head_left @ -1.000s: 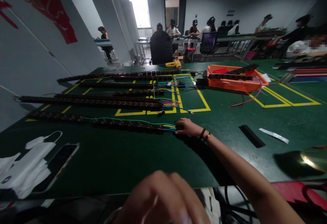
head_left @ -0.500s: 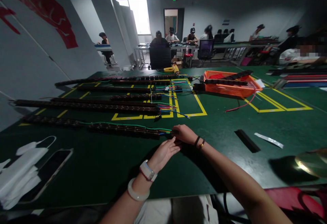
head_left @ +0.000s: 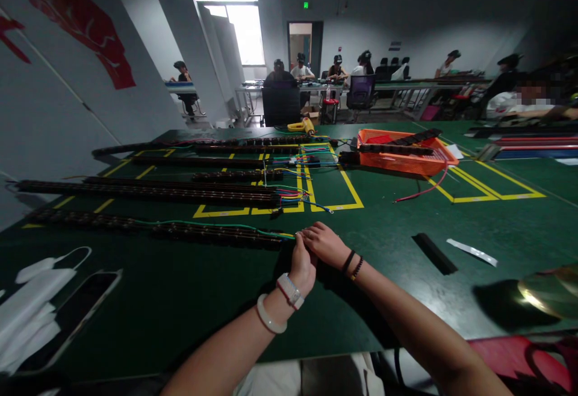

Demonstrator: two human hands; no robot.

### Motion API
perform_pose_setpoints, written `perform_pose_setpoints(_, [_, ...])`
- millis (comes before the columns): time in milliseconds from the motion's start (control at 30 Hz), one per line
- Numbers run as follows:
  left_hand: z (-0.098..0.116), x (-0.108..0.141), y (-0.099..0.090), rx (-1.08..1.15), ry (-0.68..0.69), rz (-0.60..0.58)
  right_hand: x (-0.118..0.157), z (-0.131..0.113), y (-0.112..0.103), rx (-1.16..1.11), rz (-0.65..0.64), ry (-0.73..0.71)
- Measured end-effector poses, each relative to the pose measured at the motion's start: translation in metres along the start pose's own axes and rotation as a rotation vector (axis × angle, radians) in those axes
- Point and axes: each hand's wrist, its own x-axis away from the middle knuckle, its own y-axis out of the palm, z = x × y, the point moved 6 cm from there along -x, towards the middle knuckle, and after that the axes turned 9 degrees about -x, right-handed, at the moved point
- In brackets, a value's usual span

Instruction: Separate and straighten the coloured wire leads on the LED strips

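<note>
The nearest black-wrapped wire bundle [head_left: 208, 232] lies lengthwise across the green table, a green wire running along its top. At its right end, thin coloured wires [head_left: 285, 235] run into my two hands, which are pressed together. My left hand [head_left: 303, 266], with a watch and a pale bangle at the wrist, is curled with its thumb up against the wire ends. My right hand [head_left: 324, 244] reaches over from the right, fingers bent round the same ends. The wire tips are hidden inside the fingers.
Behind lie several more wire bundles [head_left: 149, 190] and a yellow heat gun [head_left: 301, 126]. An orange basket [head_left: 397, 162] holds black pieces. At right are a black strip [head_left: 434, 254], a white strip [head_left: 472, 252] and a glassy round object [head_left: 548, 290]; at left, a phone [head_left: 85, 300].
My left hand has turned from flat with stretched fingers to curled, thumb up, closing on the wire ends. My right hand stays almost in place. The view has shifted slightly.
</note>
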Motion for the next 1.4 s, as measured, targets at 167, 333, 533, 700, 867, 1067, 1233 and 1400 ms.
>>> perform_pose_setpoints(167, [0.008,-0.004,-0.009,-0.040,-0.053,-0.031,0.009,0.000,0.001,-0.124,0.054,0.059])
perform_pose_setpoints(333, [0.007,-0.007,-0.014,-0.071,-0.033,-0.043,0.023,0.004,-0.015,-0.225,0.191,0.153])
perform_pose_setpoints(533, [0.012,-0.003,-0.006,-0.139,-0.010,-0.197,0.052,0.028,-0.033,-0.316,0.364,0.383])
perform_pose_setpoints(700, [0.019,-0.001,-0.011,-0.194,-0.110,-0.342,0.080,0.032,-0.029,-0.336,0.430,0.488])
perform_pose_setpoints(867, [0.023,-0.003,-0.017,-0.209,-0.185,-0.404,0.092,0.020,-0.025,-0.225,0.363,0.524])
perform_pose_setpoints(1067, [0.022,-0.001,-0.015,-0.209,-0.190,-0.401,0.092,0.002,-0.014,-0.057,0.184,0.521])
perform_pose_setpoints(1233, [0.022,0.003,-0.011,-0.203,-0.178,-0.386,0.086,-0.021,-0.017,-0.039,0.190,0.434])
perform_pose_setpoints(1400, [0.021,0.004,-0.010,-0.208,-0.185,-0.392,0.073,-0.028,-0.046,-0.034,0.282,0.387])
